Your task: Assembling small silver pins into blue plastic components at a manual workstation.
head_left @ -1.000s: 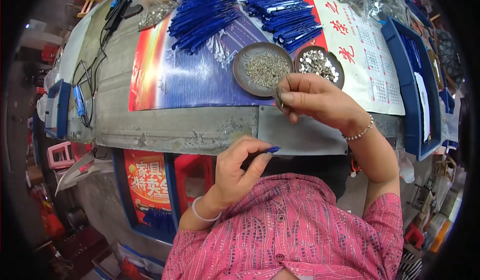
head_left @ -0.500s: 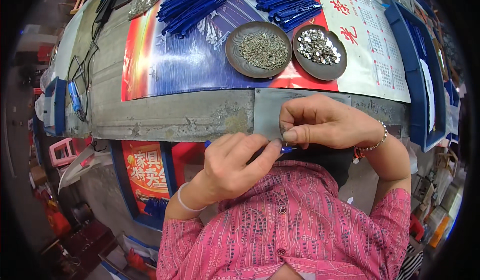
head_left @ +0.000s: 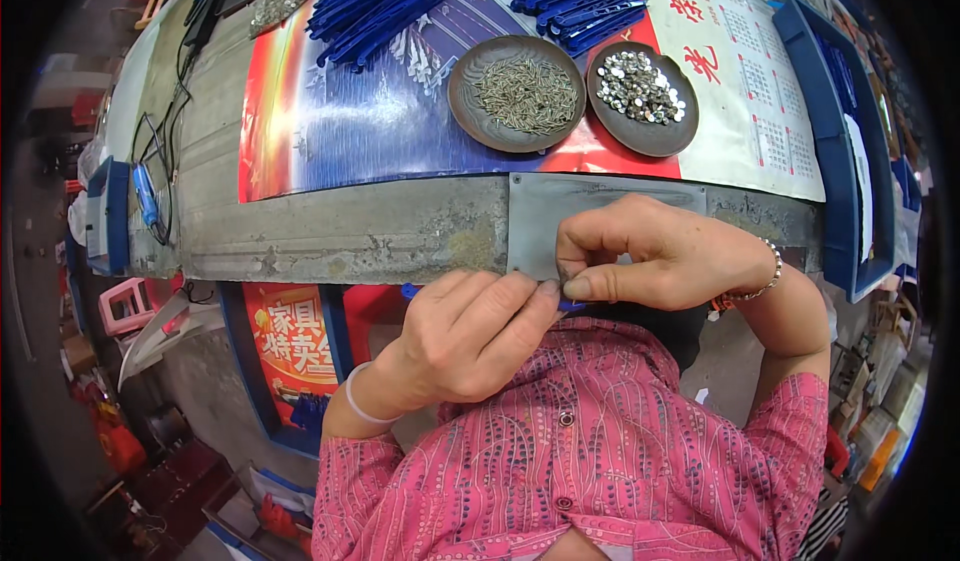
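Note:
My left hand (head_left: 475, 333) is closed around a slim blue plastic piece (head_left: 409, 291). One end shows past its knuckles, and a bit of blue shows below the right thumb; the fingers hide the middle. My right hand (head_left: 665, 256) meets the left fingertips in a pinch, thumb against curled index finger. Whatever sits in that pinch is hidden. Both hands are at the table's front edge, by a grey metal plate (head_left: 535, 226). Beyond them are a brown dish of small metal pins (head_left: 483, 141) and a brown dish of small round silvery pieces (head_left: 640, 144).
Two piles of long blue plastic pieces (head_left: 375, 11) (head_left: 575, 6) lie on a printed poster (head_left: 340, 131). A blue bin (head_left: 835, 161) stands at the right edge. A blue-handled tool (head_left: 147, 196) with a cord lies at the left. Below the table is another blue bin (head_left: 240, 361).
My right thumb and fingertips have come down slightly onto the left fingertips. The blue end and thin pin tip seen between the hands before are now mostly covered.

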The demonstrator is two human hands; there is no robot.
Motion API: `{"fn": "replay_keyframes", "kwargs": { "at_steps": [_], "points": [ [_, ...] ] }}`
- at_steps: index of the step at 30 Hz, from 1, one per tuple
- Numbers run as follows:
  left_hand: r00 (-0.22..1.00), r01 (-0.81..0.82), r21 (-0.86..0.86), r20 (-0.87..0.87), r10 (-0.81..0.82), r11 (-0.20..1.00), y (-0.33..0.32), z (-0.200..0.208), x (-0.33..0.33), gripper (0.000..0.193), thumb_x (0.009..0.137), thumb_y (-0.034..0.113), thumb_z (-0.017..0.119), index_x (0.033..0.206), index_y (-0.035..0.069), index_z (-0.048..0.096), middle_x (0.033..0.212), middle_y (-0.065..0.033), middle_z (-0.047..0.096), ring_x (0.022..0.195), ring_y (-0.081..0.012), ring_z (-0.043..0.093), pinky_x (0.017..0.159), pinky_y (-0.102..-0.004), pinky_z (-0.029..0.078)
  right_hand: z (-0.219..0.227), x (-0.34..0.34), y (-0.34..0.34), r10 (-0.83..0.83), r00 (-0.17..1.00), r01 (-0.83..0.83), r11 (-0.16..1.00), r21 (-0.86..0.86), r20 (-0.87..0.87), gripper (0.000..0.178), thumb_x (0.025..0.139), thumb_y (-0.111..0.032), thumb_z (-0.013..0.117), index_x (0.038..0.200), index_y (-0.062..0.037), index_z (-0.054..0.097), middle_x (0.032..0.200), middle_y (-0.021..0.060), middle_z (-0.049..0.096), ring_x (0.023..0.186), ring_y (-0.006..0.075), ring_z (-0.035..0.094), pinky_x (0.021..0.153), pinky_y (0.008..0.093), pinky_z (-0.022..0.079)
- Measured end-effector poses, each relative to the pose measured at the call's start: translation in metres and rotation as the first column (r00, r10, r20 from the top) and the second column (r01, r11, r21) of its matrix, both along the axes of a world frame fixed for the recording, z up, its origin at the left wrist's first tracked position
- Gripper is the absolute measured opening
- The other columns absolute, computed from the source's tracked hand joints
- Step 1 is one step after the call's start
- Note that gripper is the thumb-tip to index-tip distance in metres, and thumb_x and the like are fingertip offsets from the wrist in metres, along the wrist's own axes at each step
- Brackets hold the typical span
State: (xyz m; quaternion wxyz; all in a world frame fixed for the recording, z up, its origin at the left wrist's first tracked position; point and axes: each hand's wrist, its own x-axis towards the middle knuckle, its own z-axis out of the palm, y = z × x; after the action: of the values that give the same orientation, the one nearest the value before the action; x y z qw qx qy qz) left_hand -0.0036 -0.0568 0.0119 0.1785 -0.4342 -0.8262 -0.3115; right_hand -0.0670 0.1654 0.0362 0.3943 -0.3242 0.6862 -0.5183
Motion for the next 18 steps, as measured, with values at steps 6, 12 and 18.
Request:
{"fn": "replay_keyframes", "kwargs": {
  "at_steps": [6, 12, 18],
  "points": [
    [0.996, 0.044, 0.028, 0.079, -0.046, 0.999, 0.002, -0.005, -0.004, 0.029, 0.065, 0.005, 0.076, 0.09, 0.0, 0.062, 0.077, -0.0095, 0.059, 0.06, -0.0198, 0.059, 0.048, -0.0292, 0.045, 0.006, 0.0, -0.003, 0.068, 0.984, -0.062, 0.997, 0.038, -0.162, 0.016, 0.085, -0.014, 0.061, 0.084, -0.0008, 0.052, 0.073, 0.011, 0.055, 0.066, 0.0262, 0.055, 0.058, 0.0342, 0.042],
    [0.98, 0.017, 0.054, 0.199, -0.028, 0.998, 0.011, -0.005, -0.005, 0.029, 0.063, 0.009, 0.078, 0.087, 0.001, 0.063, 0.077, -0.0096, 0.061, 0.06, -0.0235, 0.06, 0.051, -0.0321, 0.048, 0.016, 0.032, -0.004, 0.057, 0.682, 0.104, 0.979, 0.174, -0.729, 0.018, 0.076, -0.013, 0.062, 0.078, -0.0053, 0.047, 0.075, 0.0106, 0.048, 0.063, 0.0282, 0.052, 0.059, 0.0384, 0.043],
    [0.987, -0.051, 0.058, 0.152, 0.042, 0.997, 0.011, 0.001, -0.006, 0.026, 0.066, 0.004, 0.074, 0.09, 0.001, 0.063, 0.077, -0.0103, 0.06, 0.062, -0.0251, 0.06, 0.051, -0.0347, 0.047, 0.013, 0.032, -0.001, -0.072, 0.667, 0.167, 0.984, 0.055, -0.741, 0.02, 0.075, -0.016, 0.065, 0.081, -0.0053, 0.049, 0.075, 0.0102, 0.048, 0.064, 0.0279, 0.052, 0.058, 0.0383, 0.043]
  ]
}}
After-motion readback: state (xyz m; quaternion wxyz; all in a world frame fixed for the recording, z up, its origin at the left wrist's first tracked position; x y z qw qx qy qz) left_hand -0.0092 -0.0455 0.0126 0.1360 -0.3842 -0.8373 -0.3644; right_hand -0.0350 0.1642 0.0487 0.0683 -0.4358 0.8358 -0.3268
